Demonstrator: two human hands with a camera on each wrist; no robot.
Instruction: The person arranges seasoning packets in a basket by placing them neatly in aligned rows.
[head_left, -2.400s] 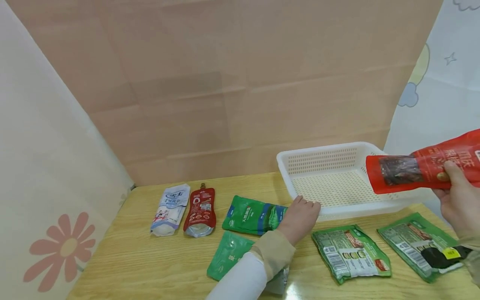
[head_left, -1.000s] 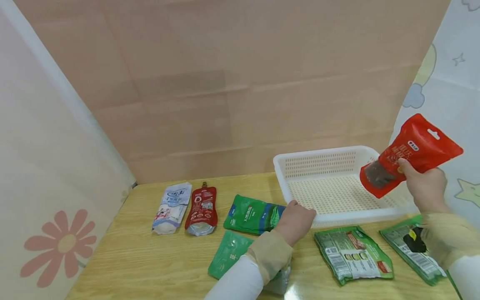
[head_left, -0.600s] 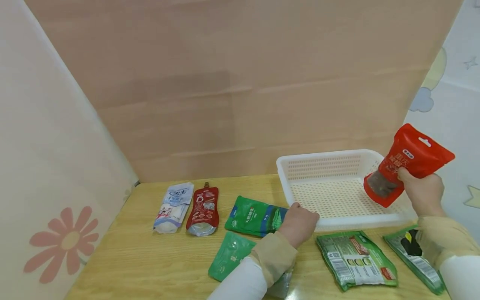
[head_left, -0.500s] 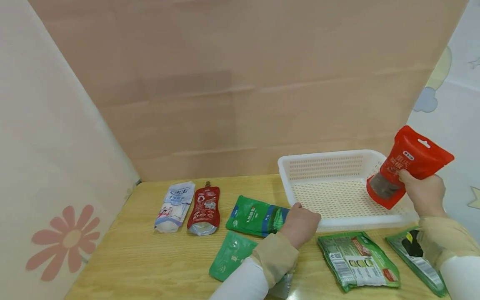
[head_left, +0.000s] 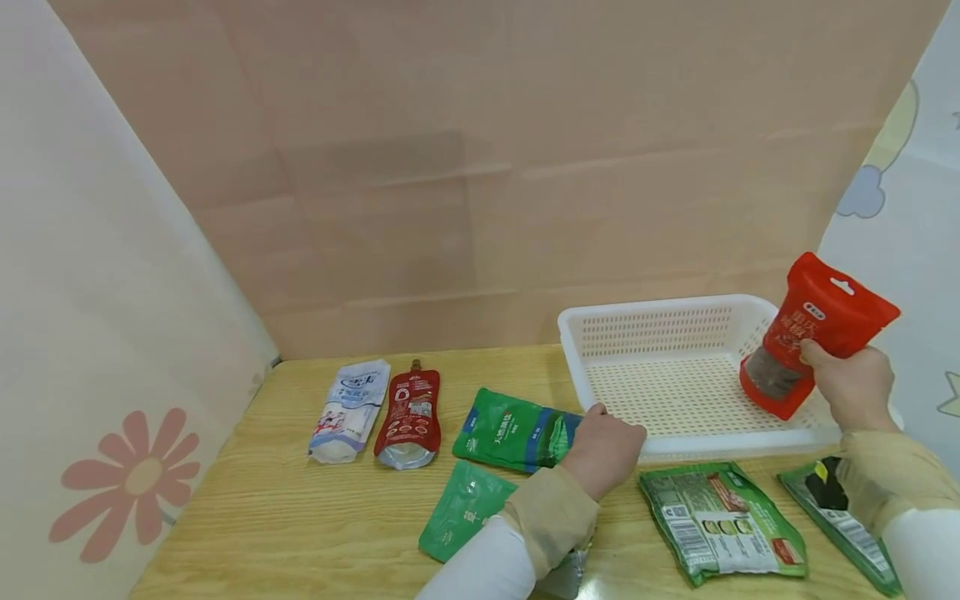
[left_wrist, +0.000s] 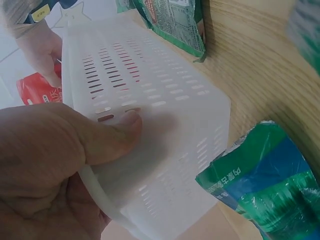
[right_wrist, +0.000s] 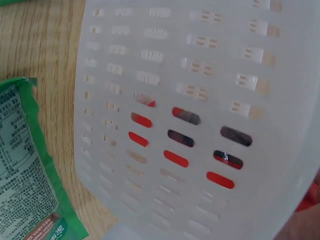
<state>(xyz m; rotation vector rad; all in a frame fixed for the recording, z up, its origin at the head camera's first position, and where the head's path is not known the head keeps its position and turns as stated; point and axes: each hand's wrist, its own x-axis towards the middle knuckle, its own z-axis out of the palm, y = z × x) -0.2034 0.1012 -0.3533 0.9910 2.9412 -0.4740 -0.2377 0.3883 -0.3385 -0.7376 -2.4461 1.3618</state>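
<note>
My left hand [head_left: 606, 450] grips the near-left rim of a white perforated plastic basket [head_left: 720, 444]. In the left wrist view its thumb presses the basket's outer wall [left_wrist: 160, 120], and the fingers go over the rim. My right hand [head_left: 851, 383] holds a red snack pouch [head_left: 832, 304] with a clear window and a hang hole. The pouch tilts over the basket's right end, its lower part below the rim. Through the slots of the basket wall [right_wrist: 165, 65] in the right wrist view, red and dark bits of it show.
Two green packets [head_left: 723, 525] [head_left: 840, 521] lie in front of the basket, the right one partly behind my right wrist. Left of it lie a green-blue pouch [head_left: 502, 429], another green pouch [head_left: 461, 508] partly under my left forearm, a red spouted pouch [head_left: 408, 417] and a white pouch [head_left: 348, 412].
My right hand has brought the red pouch leftward from the right edge, turned it window end down and set it over the basket. My left hand has kept hold of the rim.
</note>
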